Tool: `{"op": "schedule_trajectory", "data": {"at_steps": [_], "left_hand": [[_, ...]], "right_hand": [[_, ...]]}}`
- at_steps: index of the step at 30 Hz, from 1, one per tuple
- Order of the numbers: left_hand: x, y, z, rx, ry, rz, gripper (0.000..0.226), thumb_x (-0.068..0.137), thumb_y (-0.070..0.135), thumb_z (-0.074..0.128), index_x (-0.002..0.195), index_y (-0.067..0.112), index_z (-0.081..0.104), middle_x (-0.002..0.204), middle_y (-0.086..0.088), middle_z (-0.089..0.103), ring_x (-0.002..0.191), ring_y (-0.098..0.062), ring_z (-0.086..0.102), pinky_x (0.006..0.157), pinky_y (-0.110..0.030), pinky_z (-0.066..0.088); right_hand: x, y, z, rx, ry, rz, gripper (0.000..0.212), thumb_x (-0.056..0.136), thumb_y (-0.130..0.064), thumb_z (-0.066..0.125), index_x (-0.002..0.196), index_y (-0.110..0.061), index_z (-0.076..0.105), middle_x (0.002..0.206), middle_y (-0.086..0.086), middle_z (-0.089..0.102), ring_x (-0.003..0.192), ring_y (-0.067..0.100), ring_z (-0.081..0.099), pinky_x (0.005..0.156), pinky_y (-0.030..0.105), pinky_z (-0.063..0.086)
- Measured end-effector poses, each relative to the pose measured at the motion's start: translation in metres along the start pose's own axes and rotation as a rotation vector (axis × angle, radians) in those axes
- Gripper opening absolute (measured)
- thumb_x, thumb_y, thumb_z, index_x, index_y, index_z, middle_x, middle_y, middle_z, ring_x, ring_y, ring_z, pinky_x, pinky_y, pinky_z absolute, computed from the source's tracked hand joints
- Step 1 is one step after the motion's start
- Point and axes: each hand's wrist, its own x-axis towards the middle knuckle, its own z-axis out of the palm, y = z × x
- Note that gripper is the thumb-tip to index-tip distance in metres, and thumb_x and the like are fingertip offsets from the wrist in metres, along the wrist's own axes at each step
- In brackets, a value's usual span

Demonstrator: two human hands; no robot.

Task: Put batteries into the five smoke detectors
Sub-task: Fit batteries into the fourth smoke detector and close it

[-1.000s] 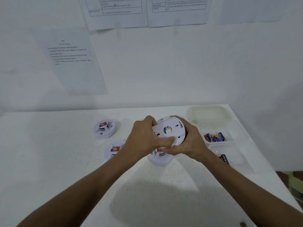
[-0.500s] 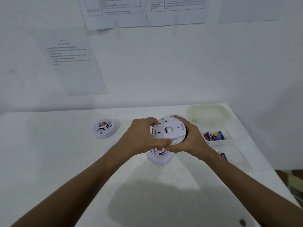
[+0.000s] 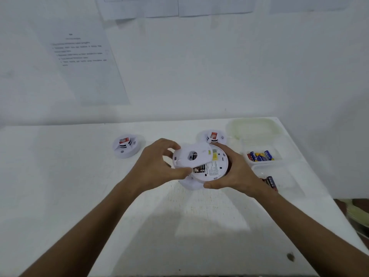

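Four smoke detectors visible: one held above the table (image 3: 60,196), back side up, my right hand (image 3: 235,172) cupped around its body (image 3: 216,168), my left hand (image 3: 157,168) pinching its loose back plate (image 3: 191,155), which sits tilted. One lies under my hands (image 3: 190,183), mostly hidden. One far left (image 3: 126,145), one behind (image 3: 213,136). Batteries: a cluster in a clear tray (image 3: 259,156), count unclear; more by my right wrist (image 3: 270,180). Paper sheets on the wall (image 3: 83,62).

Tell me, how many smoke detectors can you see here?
4. One is held in both hands, one lies on the table at far left, one behind the hands near the lid, and one partly hidden under the hands. A fifth may be hidden.
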Motion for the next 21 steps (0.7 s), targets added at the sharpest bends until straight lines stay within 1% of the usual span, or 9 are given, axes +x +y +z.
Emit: {"op": "schedule_trajectory", "data": {"at_steps": [2,4,6,9,11,13,15,17,21], "left_hand": [[-0.017,-0.015,0.0,0.023,0.028,-0.028,0.047,0.056,0.043,0.086,0.094,0.039,0.058,0.1,0.018,0.063,0.085,0.001,0.063,0.066,-0.022,0.056],[-0.034,-0.03,0.002,0.027,0.046,-0.071,0.048,0.051,0.05,0.083,0.091,0.039,0.06,0.093,0.017,0.065,0.079,-0.001,0.064,0.063,-0.019,0.054],[-0.049,-0.044,0.006,0.038,0.04,-0.118,0.048,0.052,0.045,0.088,0.09,0.038,0.06,0.09,0.017,0.065,0.078,0.0,0.062,0.063,-0.019,0.053],[-0.067,-0.061,0.019,0.083,-0.006,-0.15,0.051,0.056,0.036,0.092,0.096,0.032,0.06,0.093,0.016,0.062,0.078,0.001,0.06,0.063,-0.019,0.052],[-0.073,-0.072,0.028,0.102,-0.042,-0.162,0.053,0.054,0.038,0.091,0.097,0.028,0.061,0.094,0.014,0.06,0.076,-0.001,0.059,0.061,-0.017,0.049],[-0.075,-0.078,0.036,0.15,-0.084,-0.148,0.056,0.053,0.044,0.09,0.096,0.024,0.061,0.093,0.011,0.057,0.074,-0.004,0.057,0.062,-0.016,0.045],[-0.075,-0.081,0.043,0.192,-0.121,-0.118,0.057,0.054,0.047,0.089,0.096,0.021,0.061,0.092,0.009,0.056,0.076,-0.005,0.053,0.063,-0.016,0.042],[-0.075,-0.082,0.046,0.225,-0.159,-0.103,0.053,0.058,0.047,0.087,0.096,0.022,0.06,0.092,0.01,0.054,0.081,-0.002,0.05,0.065,-0.014,0.039],[-0.074,-0.083,0.048,0.257,-0.223,-0.107,0.053,0.063,0.047,0.085,0.103,0.022,0.062,0.1,0.008,0.053,0.088,0.003,0.047,0.069,-0.011,0.038]], "right_hand": [[-0.009,0.004,-0.001,0.011,-0.011,0.02,0.089,0.054,0.008,0.09,0.127,-0.029,0.054,0.117,-0.016,0.068,0.111,0.007,0.064,0.081,0.023,0.056],[-0.02,0.007,-0.003,0.022,-0.016,0.05,0.092,0.053,0.008,0.091,0.13,-0.025,0.053,0.118,-0.014,0.068,0.112,0.009,0.064,0.08,0.026,0.057],[-0.029,0.01,-0.005,0.018,-0.021,0.067,0.093,0.052,0.005,0.093,0.132,-0.021,0.053,0.121,-0.01,0.067,0.115,0.011,0.063,0.082,0.027,0.057],[-0.044,0.013,-0.004,0.007,-0.017,0.082,0.091,0.051,0.004,0.093,0.128,-0.025,0.054,0.118,-0.013,0.067,0.113,0.006,0.062,0.08,0.021,0.056],[-0.051,0.015,-0.002,0.0,-0.012,0.101,0.093,0.05,0.001,0.094,0.129,-0.024,0.053,0.118,-0.015,0.067,0.112,0.006,0.062,0.078,0.02,0.056],[-0.058,0.018,0.001,-0.006,-0.021,0.113,0.095,0.05,-0.001,0.095,0.132,-0.022,0.053,0.12,-0.012,0.066,0.114,0.009,0.062,0.08,0.023,0.057],[-0.062,0.02,0.005,-0.015,-0.042,0.122,0.094,0.05,-0.003,0.095,0.131,-0.024,0.053,0.12,-0.013,0.066,0.115,0.009,0.062,0.081,0.023,0.057],[-0.066,0.021,0.009,-0.032,-0.049,0.127,0.093,0.049,-0.004,0.096,0.129,-0.028,0.054,0.118,-0.016,0.066,0.113,0.006,0.061,0.081,0.022,0.056],[-0.073,0.025,0.013,-0.036,-0.055,0.14,0.093,0.05,-0.004,0.096,0.129,-0.03,0.054,0.12,-0.015,0.066,0.114,0.009,0.061,0.085,0.026,0.057]]}}
